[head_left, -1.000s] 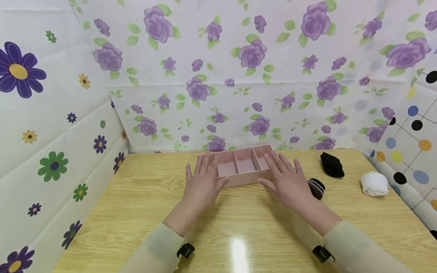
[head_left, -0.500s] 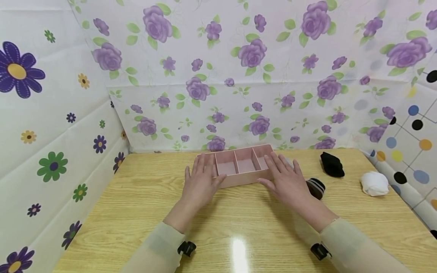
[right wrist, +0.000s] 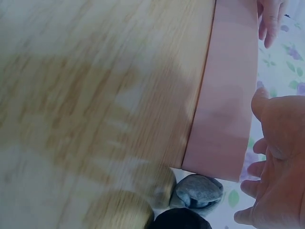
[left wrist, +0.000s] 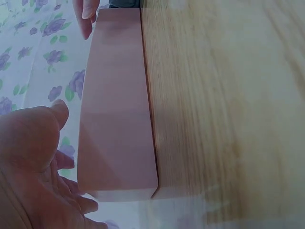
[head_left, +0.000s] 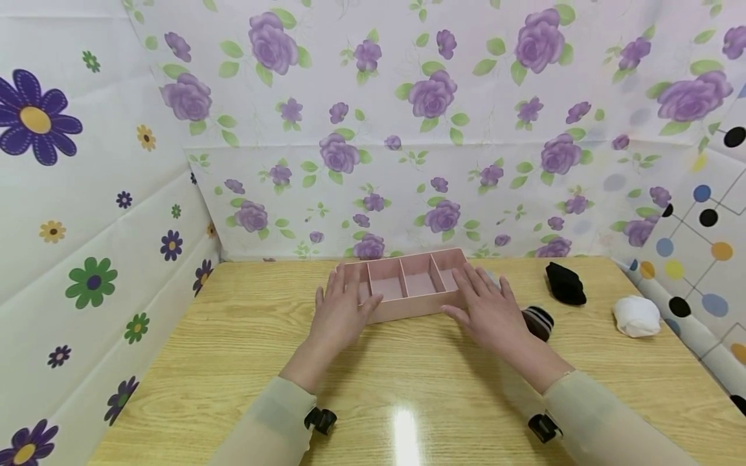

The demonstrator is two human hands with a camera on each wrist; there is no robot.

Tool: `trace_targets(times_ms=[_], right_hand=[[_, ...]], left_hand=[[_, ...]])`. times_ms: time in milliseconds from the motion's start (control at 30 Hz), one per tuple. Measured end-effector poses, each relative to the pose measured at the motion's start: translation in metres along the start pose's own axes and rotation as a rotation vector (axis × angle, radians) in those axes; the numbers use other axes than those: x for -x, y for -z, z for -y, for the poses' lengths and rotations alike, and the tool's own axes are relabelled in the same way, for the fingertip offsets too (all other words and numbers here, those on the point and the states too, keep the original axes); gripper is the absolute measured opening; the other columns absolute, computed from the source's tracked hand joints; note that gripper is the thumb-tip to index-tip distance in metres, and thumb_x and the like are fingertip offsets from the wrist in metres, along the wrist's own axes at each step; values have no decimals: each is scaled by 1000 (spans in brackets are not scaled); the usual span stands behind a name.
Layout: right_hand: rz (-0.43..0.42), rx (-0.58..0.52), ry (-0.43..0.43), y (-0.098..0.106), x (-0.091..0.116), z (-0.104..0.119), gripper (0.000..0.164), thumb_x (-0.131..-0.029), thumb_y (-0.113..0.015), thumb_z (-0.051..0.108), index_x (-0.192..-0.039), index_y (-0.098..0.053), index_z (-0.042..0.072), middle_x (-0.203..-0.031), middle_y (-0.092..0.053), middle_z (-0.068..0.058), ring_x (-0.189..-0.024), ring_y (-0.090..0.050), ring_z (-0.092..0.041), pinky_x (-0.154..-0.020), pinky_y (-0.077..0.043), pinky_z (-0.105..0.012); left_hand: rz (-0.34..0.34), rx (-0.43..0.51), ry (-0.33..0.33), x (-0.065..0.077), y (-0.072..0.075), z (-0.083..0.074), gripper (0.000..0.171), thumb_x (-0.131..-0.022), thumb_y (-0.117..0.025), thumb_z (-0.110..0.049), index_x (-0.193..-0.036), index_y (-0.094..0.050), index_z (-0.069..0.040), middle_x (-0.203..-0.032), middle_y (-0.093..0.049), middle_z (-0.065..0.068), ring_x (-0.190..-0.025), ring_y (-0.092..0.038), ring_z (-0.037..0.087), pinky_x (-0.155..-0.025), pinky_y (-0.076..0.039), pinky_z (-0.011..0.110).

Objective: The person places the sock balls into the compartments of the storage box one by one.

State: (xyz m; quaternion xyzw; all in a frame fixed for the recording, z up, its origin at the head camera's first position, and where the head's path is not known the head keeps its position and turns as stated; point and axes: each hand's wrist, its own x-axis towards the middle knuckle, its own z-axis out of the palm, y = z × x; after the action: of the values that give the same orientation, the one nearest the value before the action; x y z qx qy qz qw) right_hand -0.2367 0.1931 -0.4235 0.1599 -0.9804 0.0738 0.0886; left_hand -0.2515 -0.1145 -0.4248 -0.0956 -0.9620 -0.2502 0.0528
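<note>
A pink box (head_left: 415, 307) with several compartments in a row stands near the back of the wooden table. Over its left end lies my left hand (head_left: 337, 317), fingers stretched forward and spread, holding nothing. My right hand (head_left: 491, 312) is spread in the same way at the box's right end, palm down. Both wrist views show the fingers beside and above the pink wall (left wrist: 116, 105), thumbs at the near side. A grey rolled bundle like a balled sock (right wrist: 196, 192) sits against the box's right end, mostly hidden behind my right hand in the head view.
Right of my right hand lies a dark striped sock ball (head_left: 539, 323). Farther right are a black bundle (head_left: 565, 283) and a white bundle (head_left: 637, 316). Flowered cloth (head_left: 402, 194) hangs directly behind the table, with more printed cloth at both sides.
My left hand has shifted slightly left over the box's end. The right hand has barely moved, and the box and bundles stay in place.
</note>
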Motion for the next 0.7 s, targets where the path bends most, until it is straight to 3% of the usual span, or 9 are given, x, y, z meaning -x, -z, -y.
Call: trace_targets(times_ms=[367, 533, 700], right_hand=[[5, -25, 3, -4, 1, -4, 82, -114, -58, 53, -176, -27, 7, -179, -26, -24, -162, -28, -48, -128, -15, -76], [9, -25, 7, -5, 2, -5, 81, -114, -57, 52, -175, -29, 7, -179, -27, -23, -163, -27, -46, -129, -14, -75], [6, -19, 16, -6, 3, -4, 81, -114, -57, 52, -175, -29, 6, -178, -28, -23, -164, -25, -47, -129, -15, -75]], left_hand=[[21, 58, 27, -1, -3, 4, 88, -114, -52, -59, -180, -11, -18, -183, -1, 22, -168, -5, 43, -132, -2, 68], [24, 45, 29, -1, -6, 5, 92, -114, -52, -60, -179, -8, -12, -182, 0, 23, -168, -8, 44, -132, -6, 69], [5, 32, 23, -1, -6, 5, 90, -114, -55, -58, -178, -15, -11, -181, 0, 28, -165, -18, 49, -131, -12, 70]])
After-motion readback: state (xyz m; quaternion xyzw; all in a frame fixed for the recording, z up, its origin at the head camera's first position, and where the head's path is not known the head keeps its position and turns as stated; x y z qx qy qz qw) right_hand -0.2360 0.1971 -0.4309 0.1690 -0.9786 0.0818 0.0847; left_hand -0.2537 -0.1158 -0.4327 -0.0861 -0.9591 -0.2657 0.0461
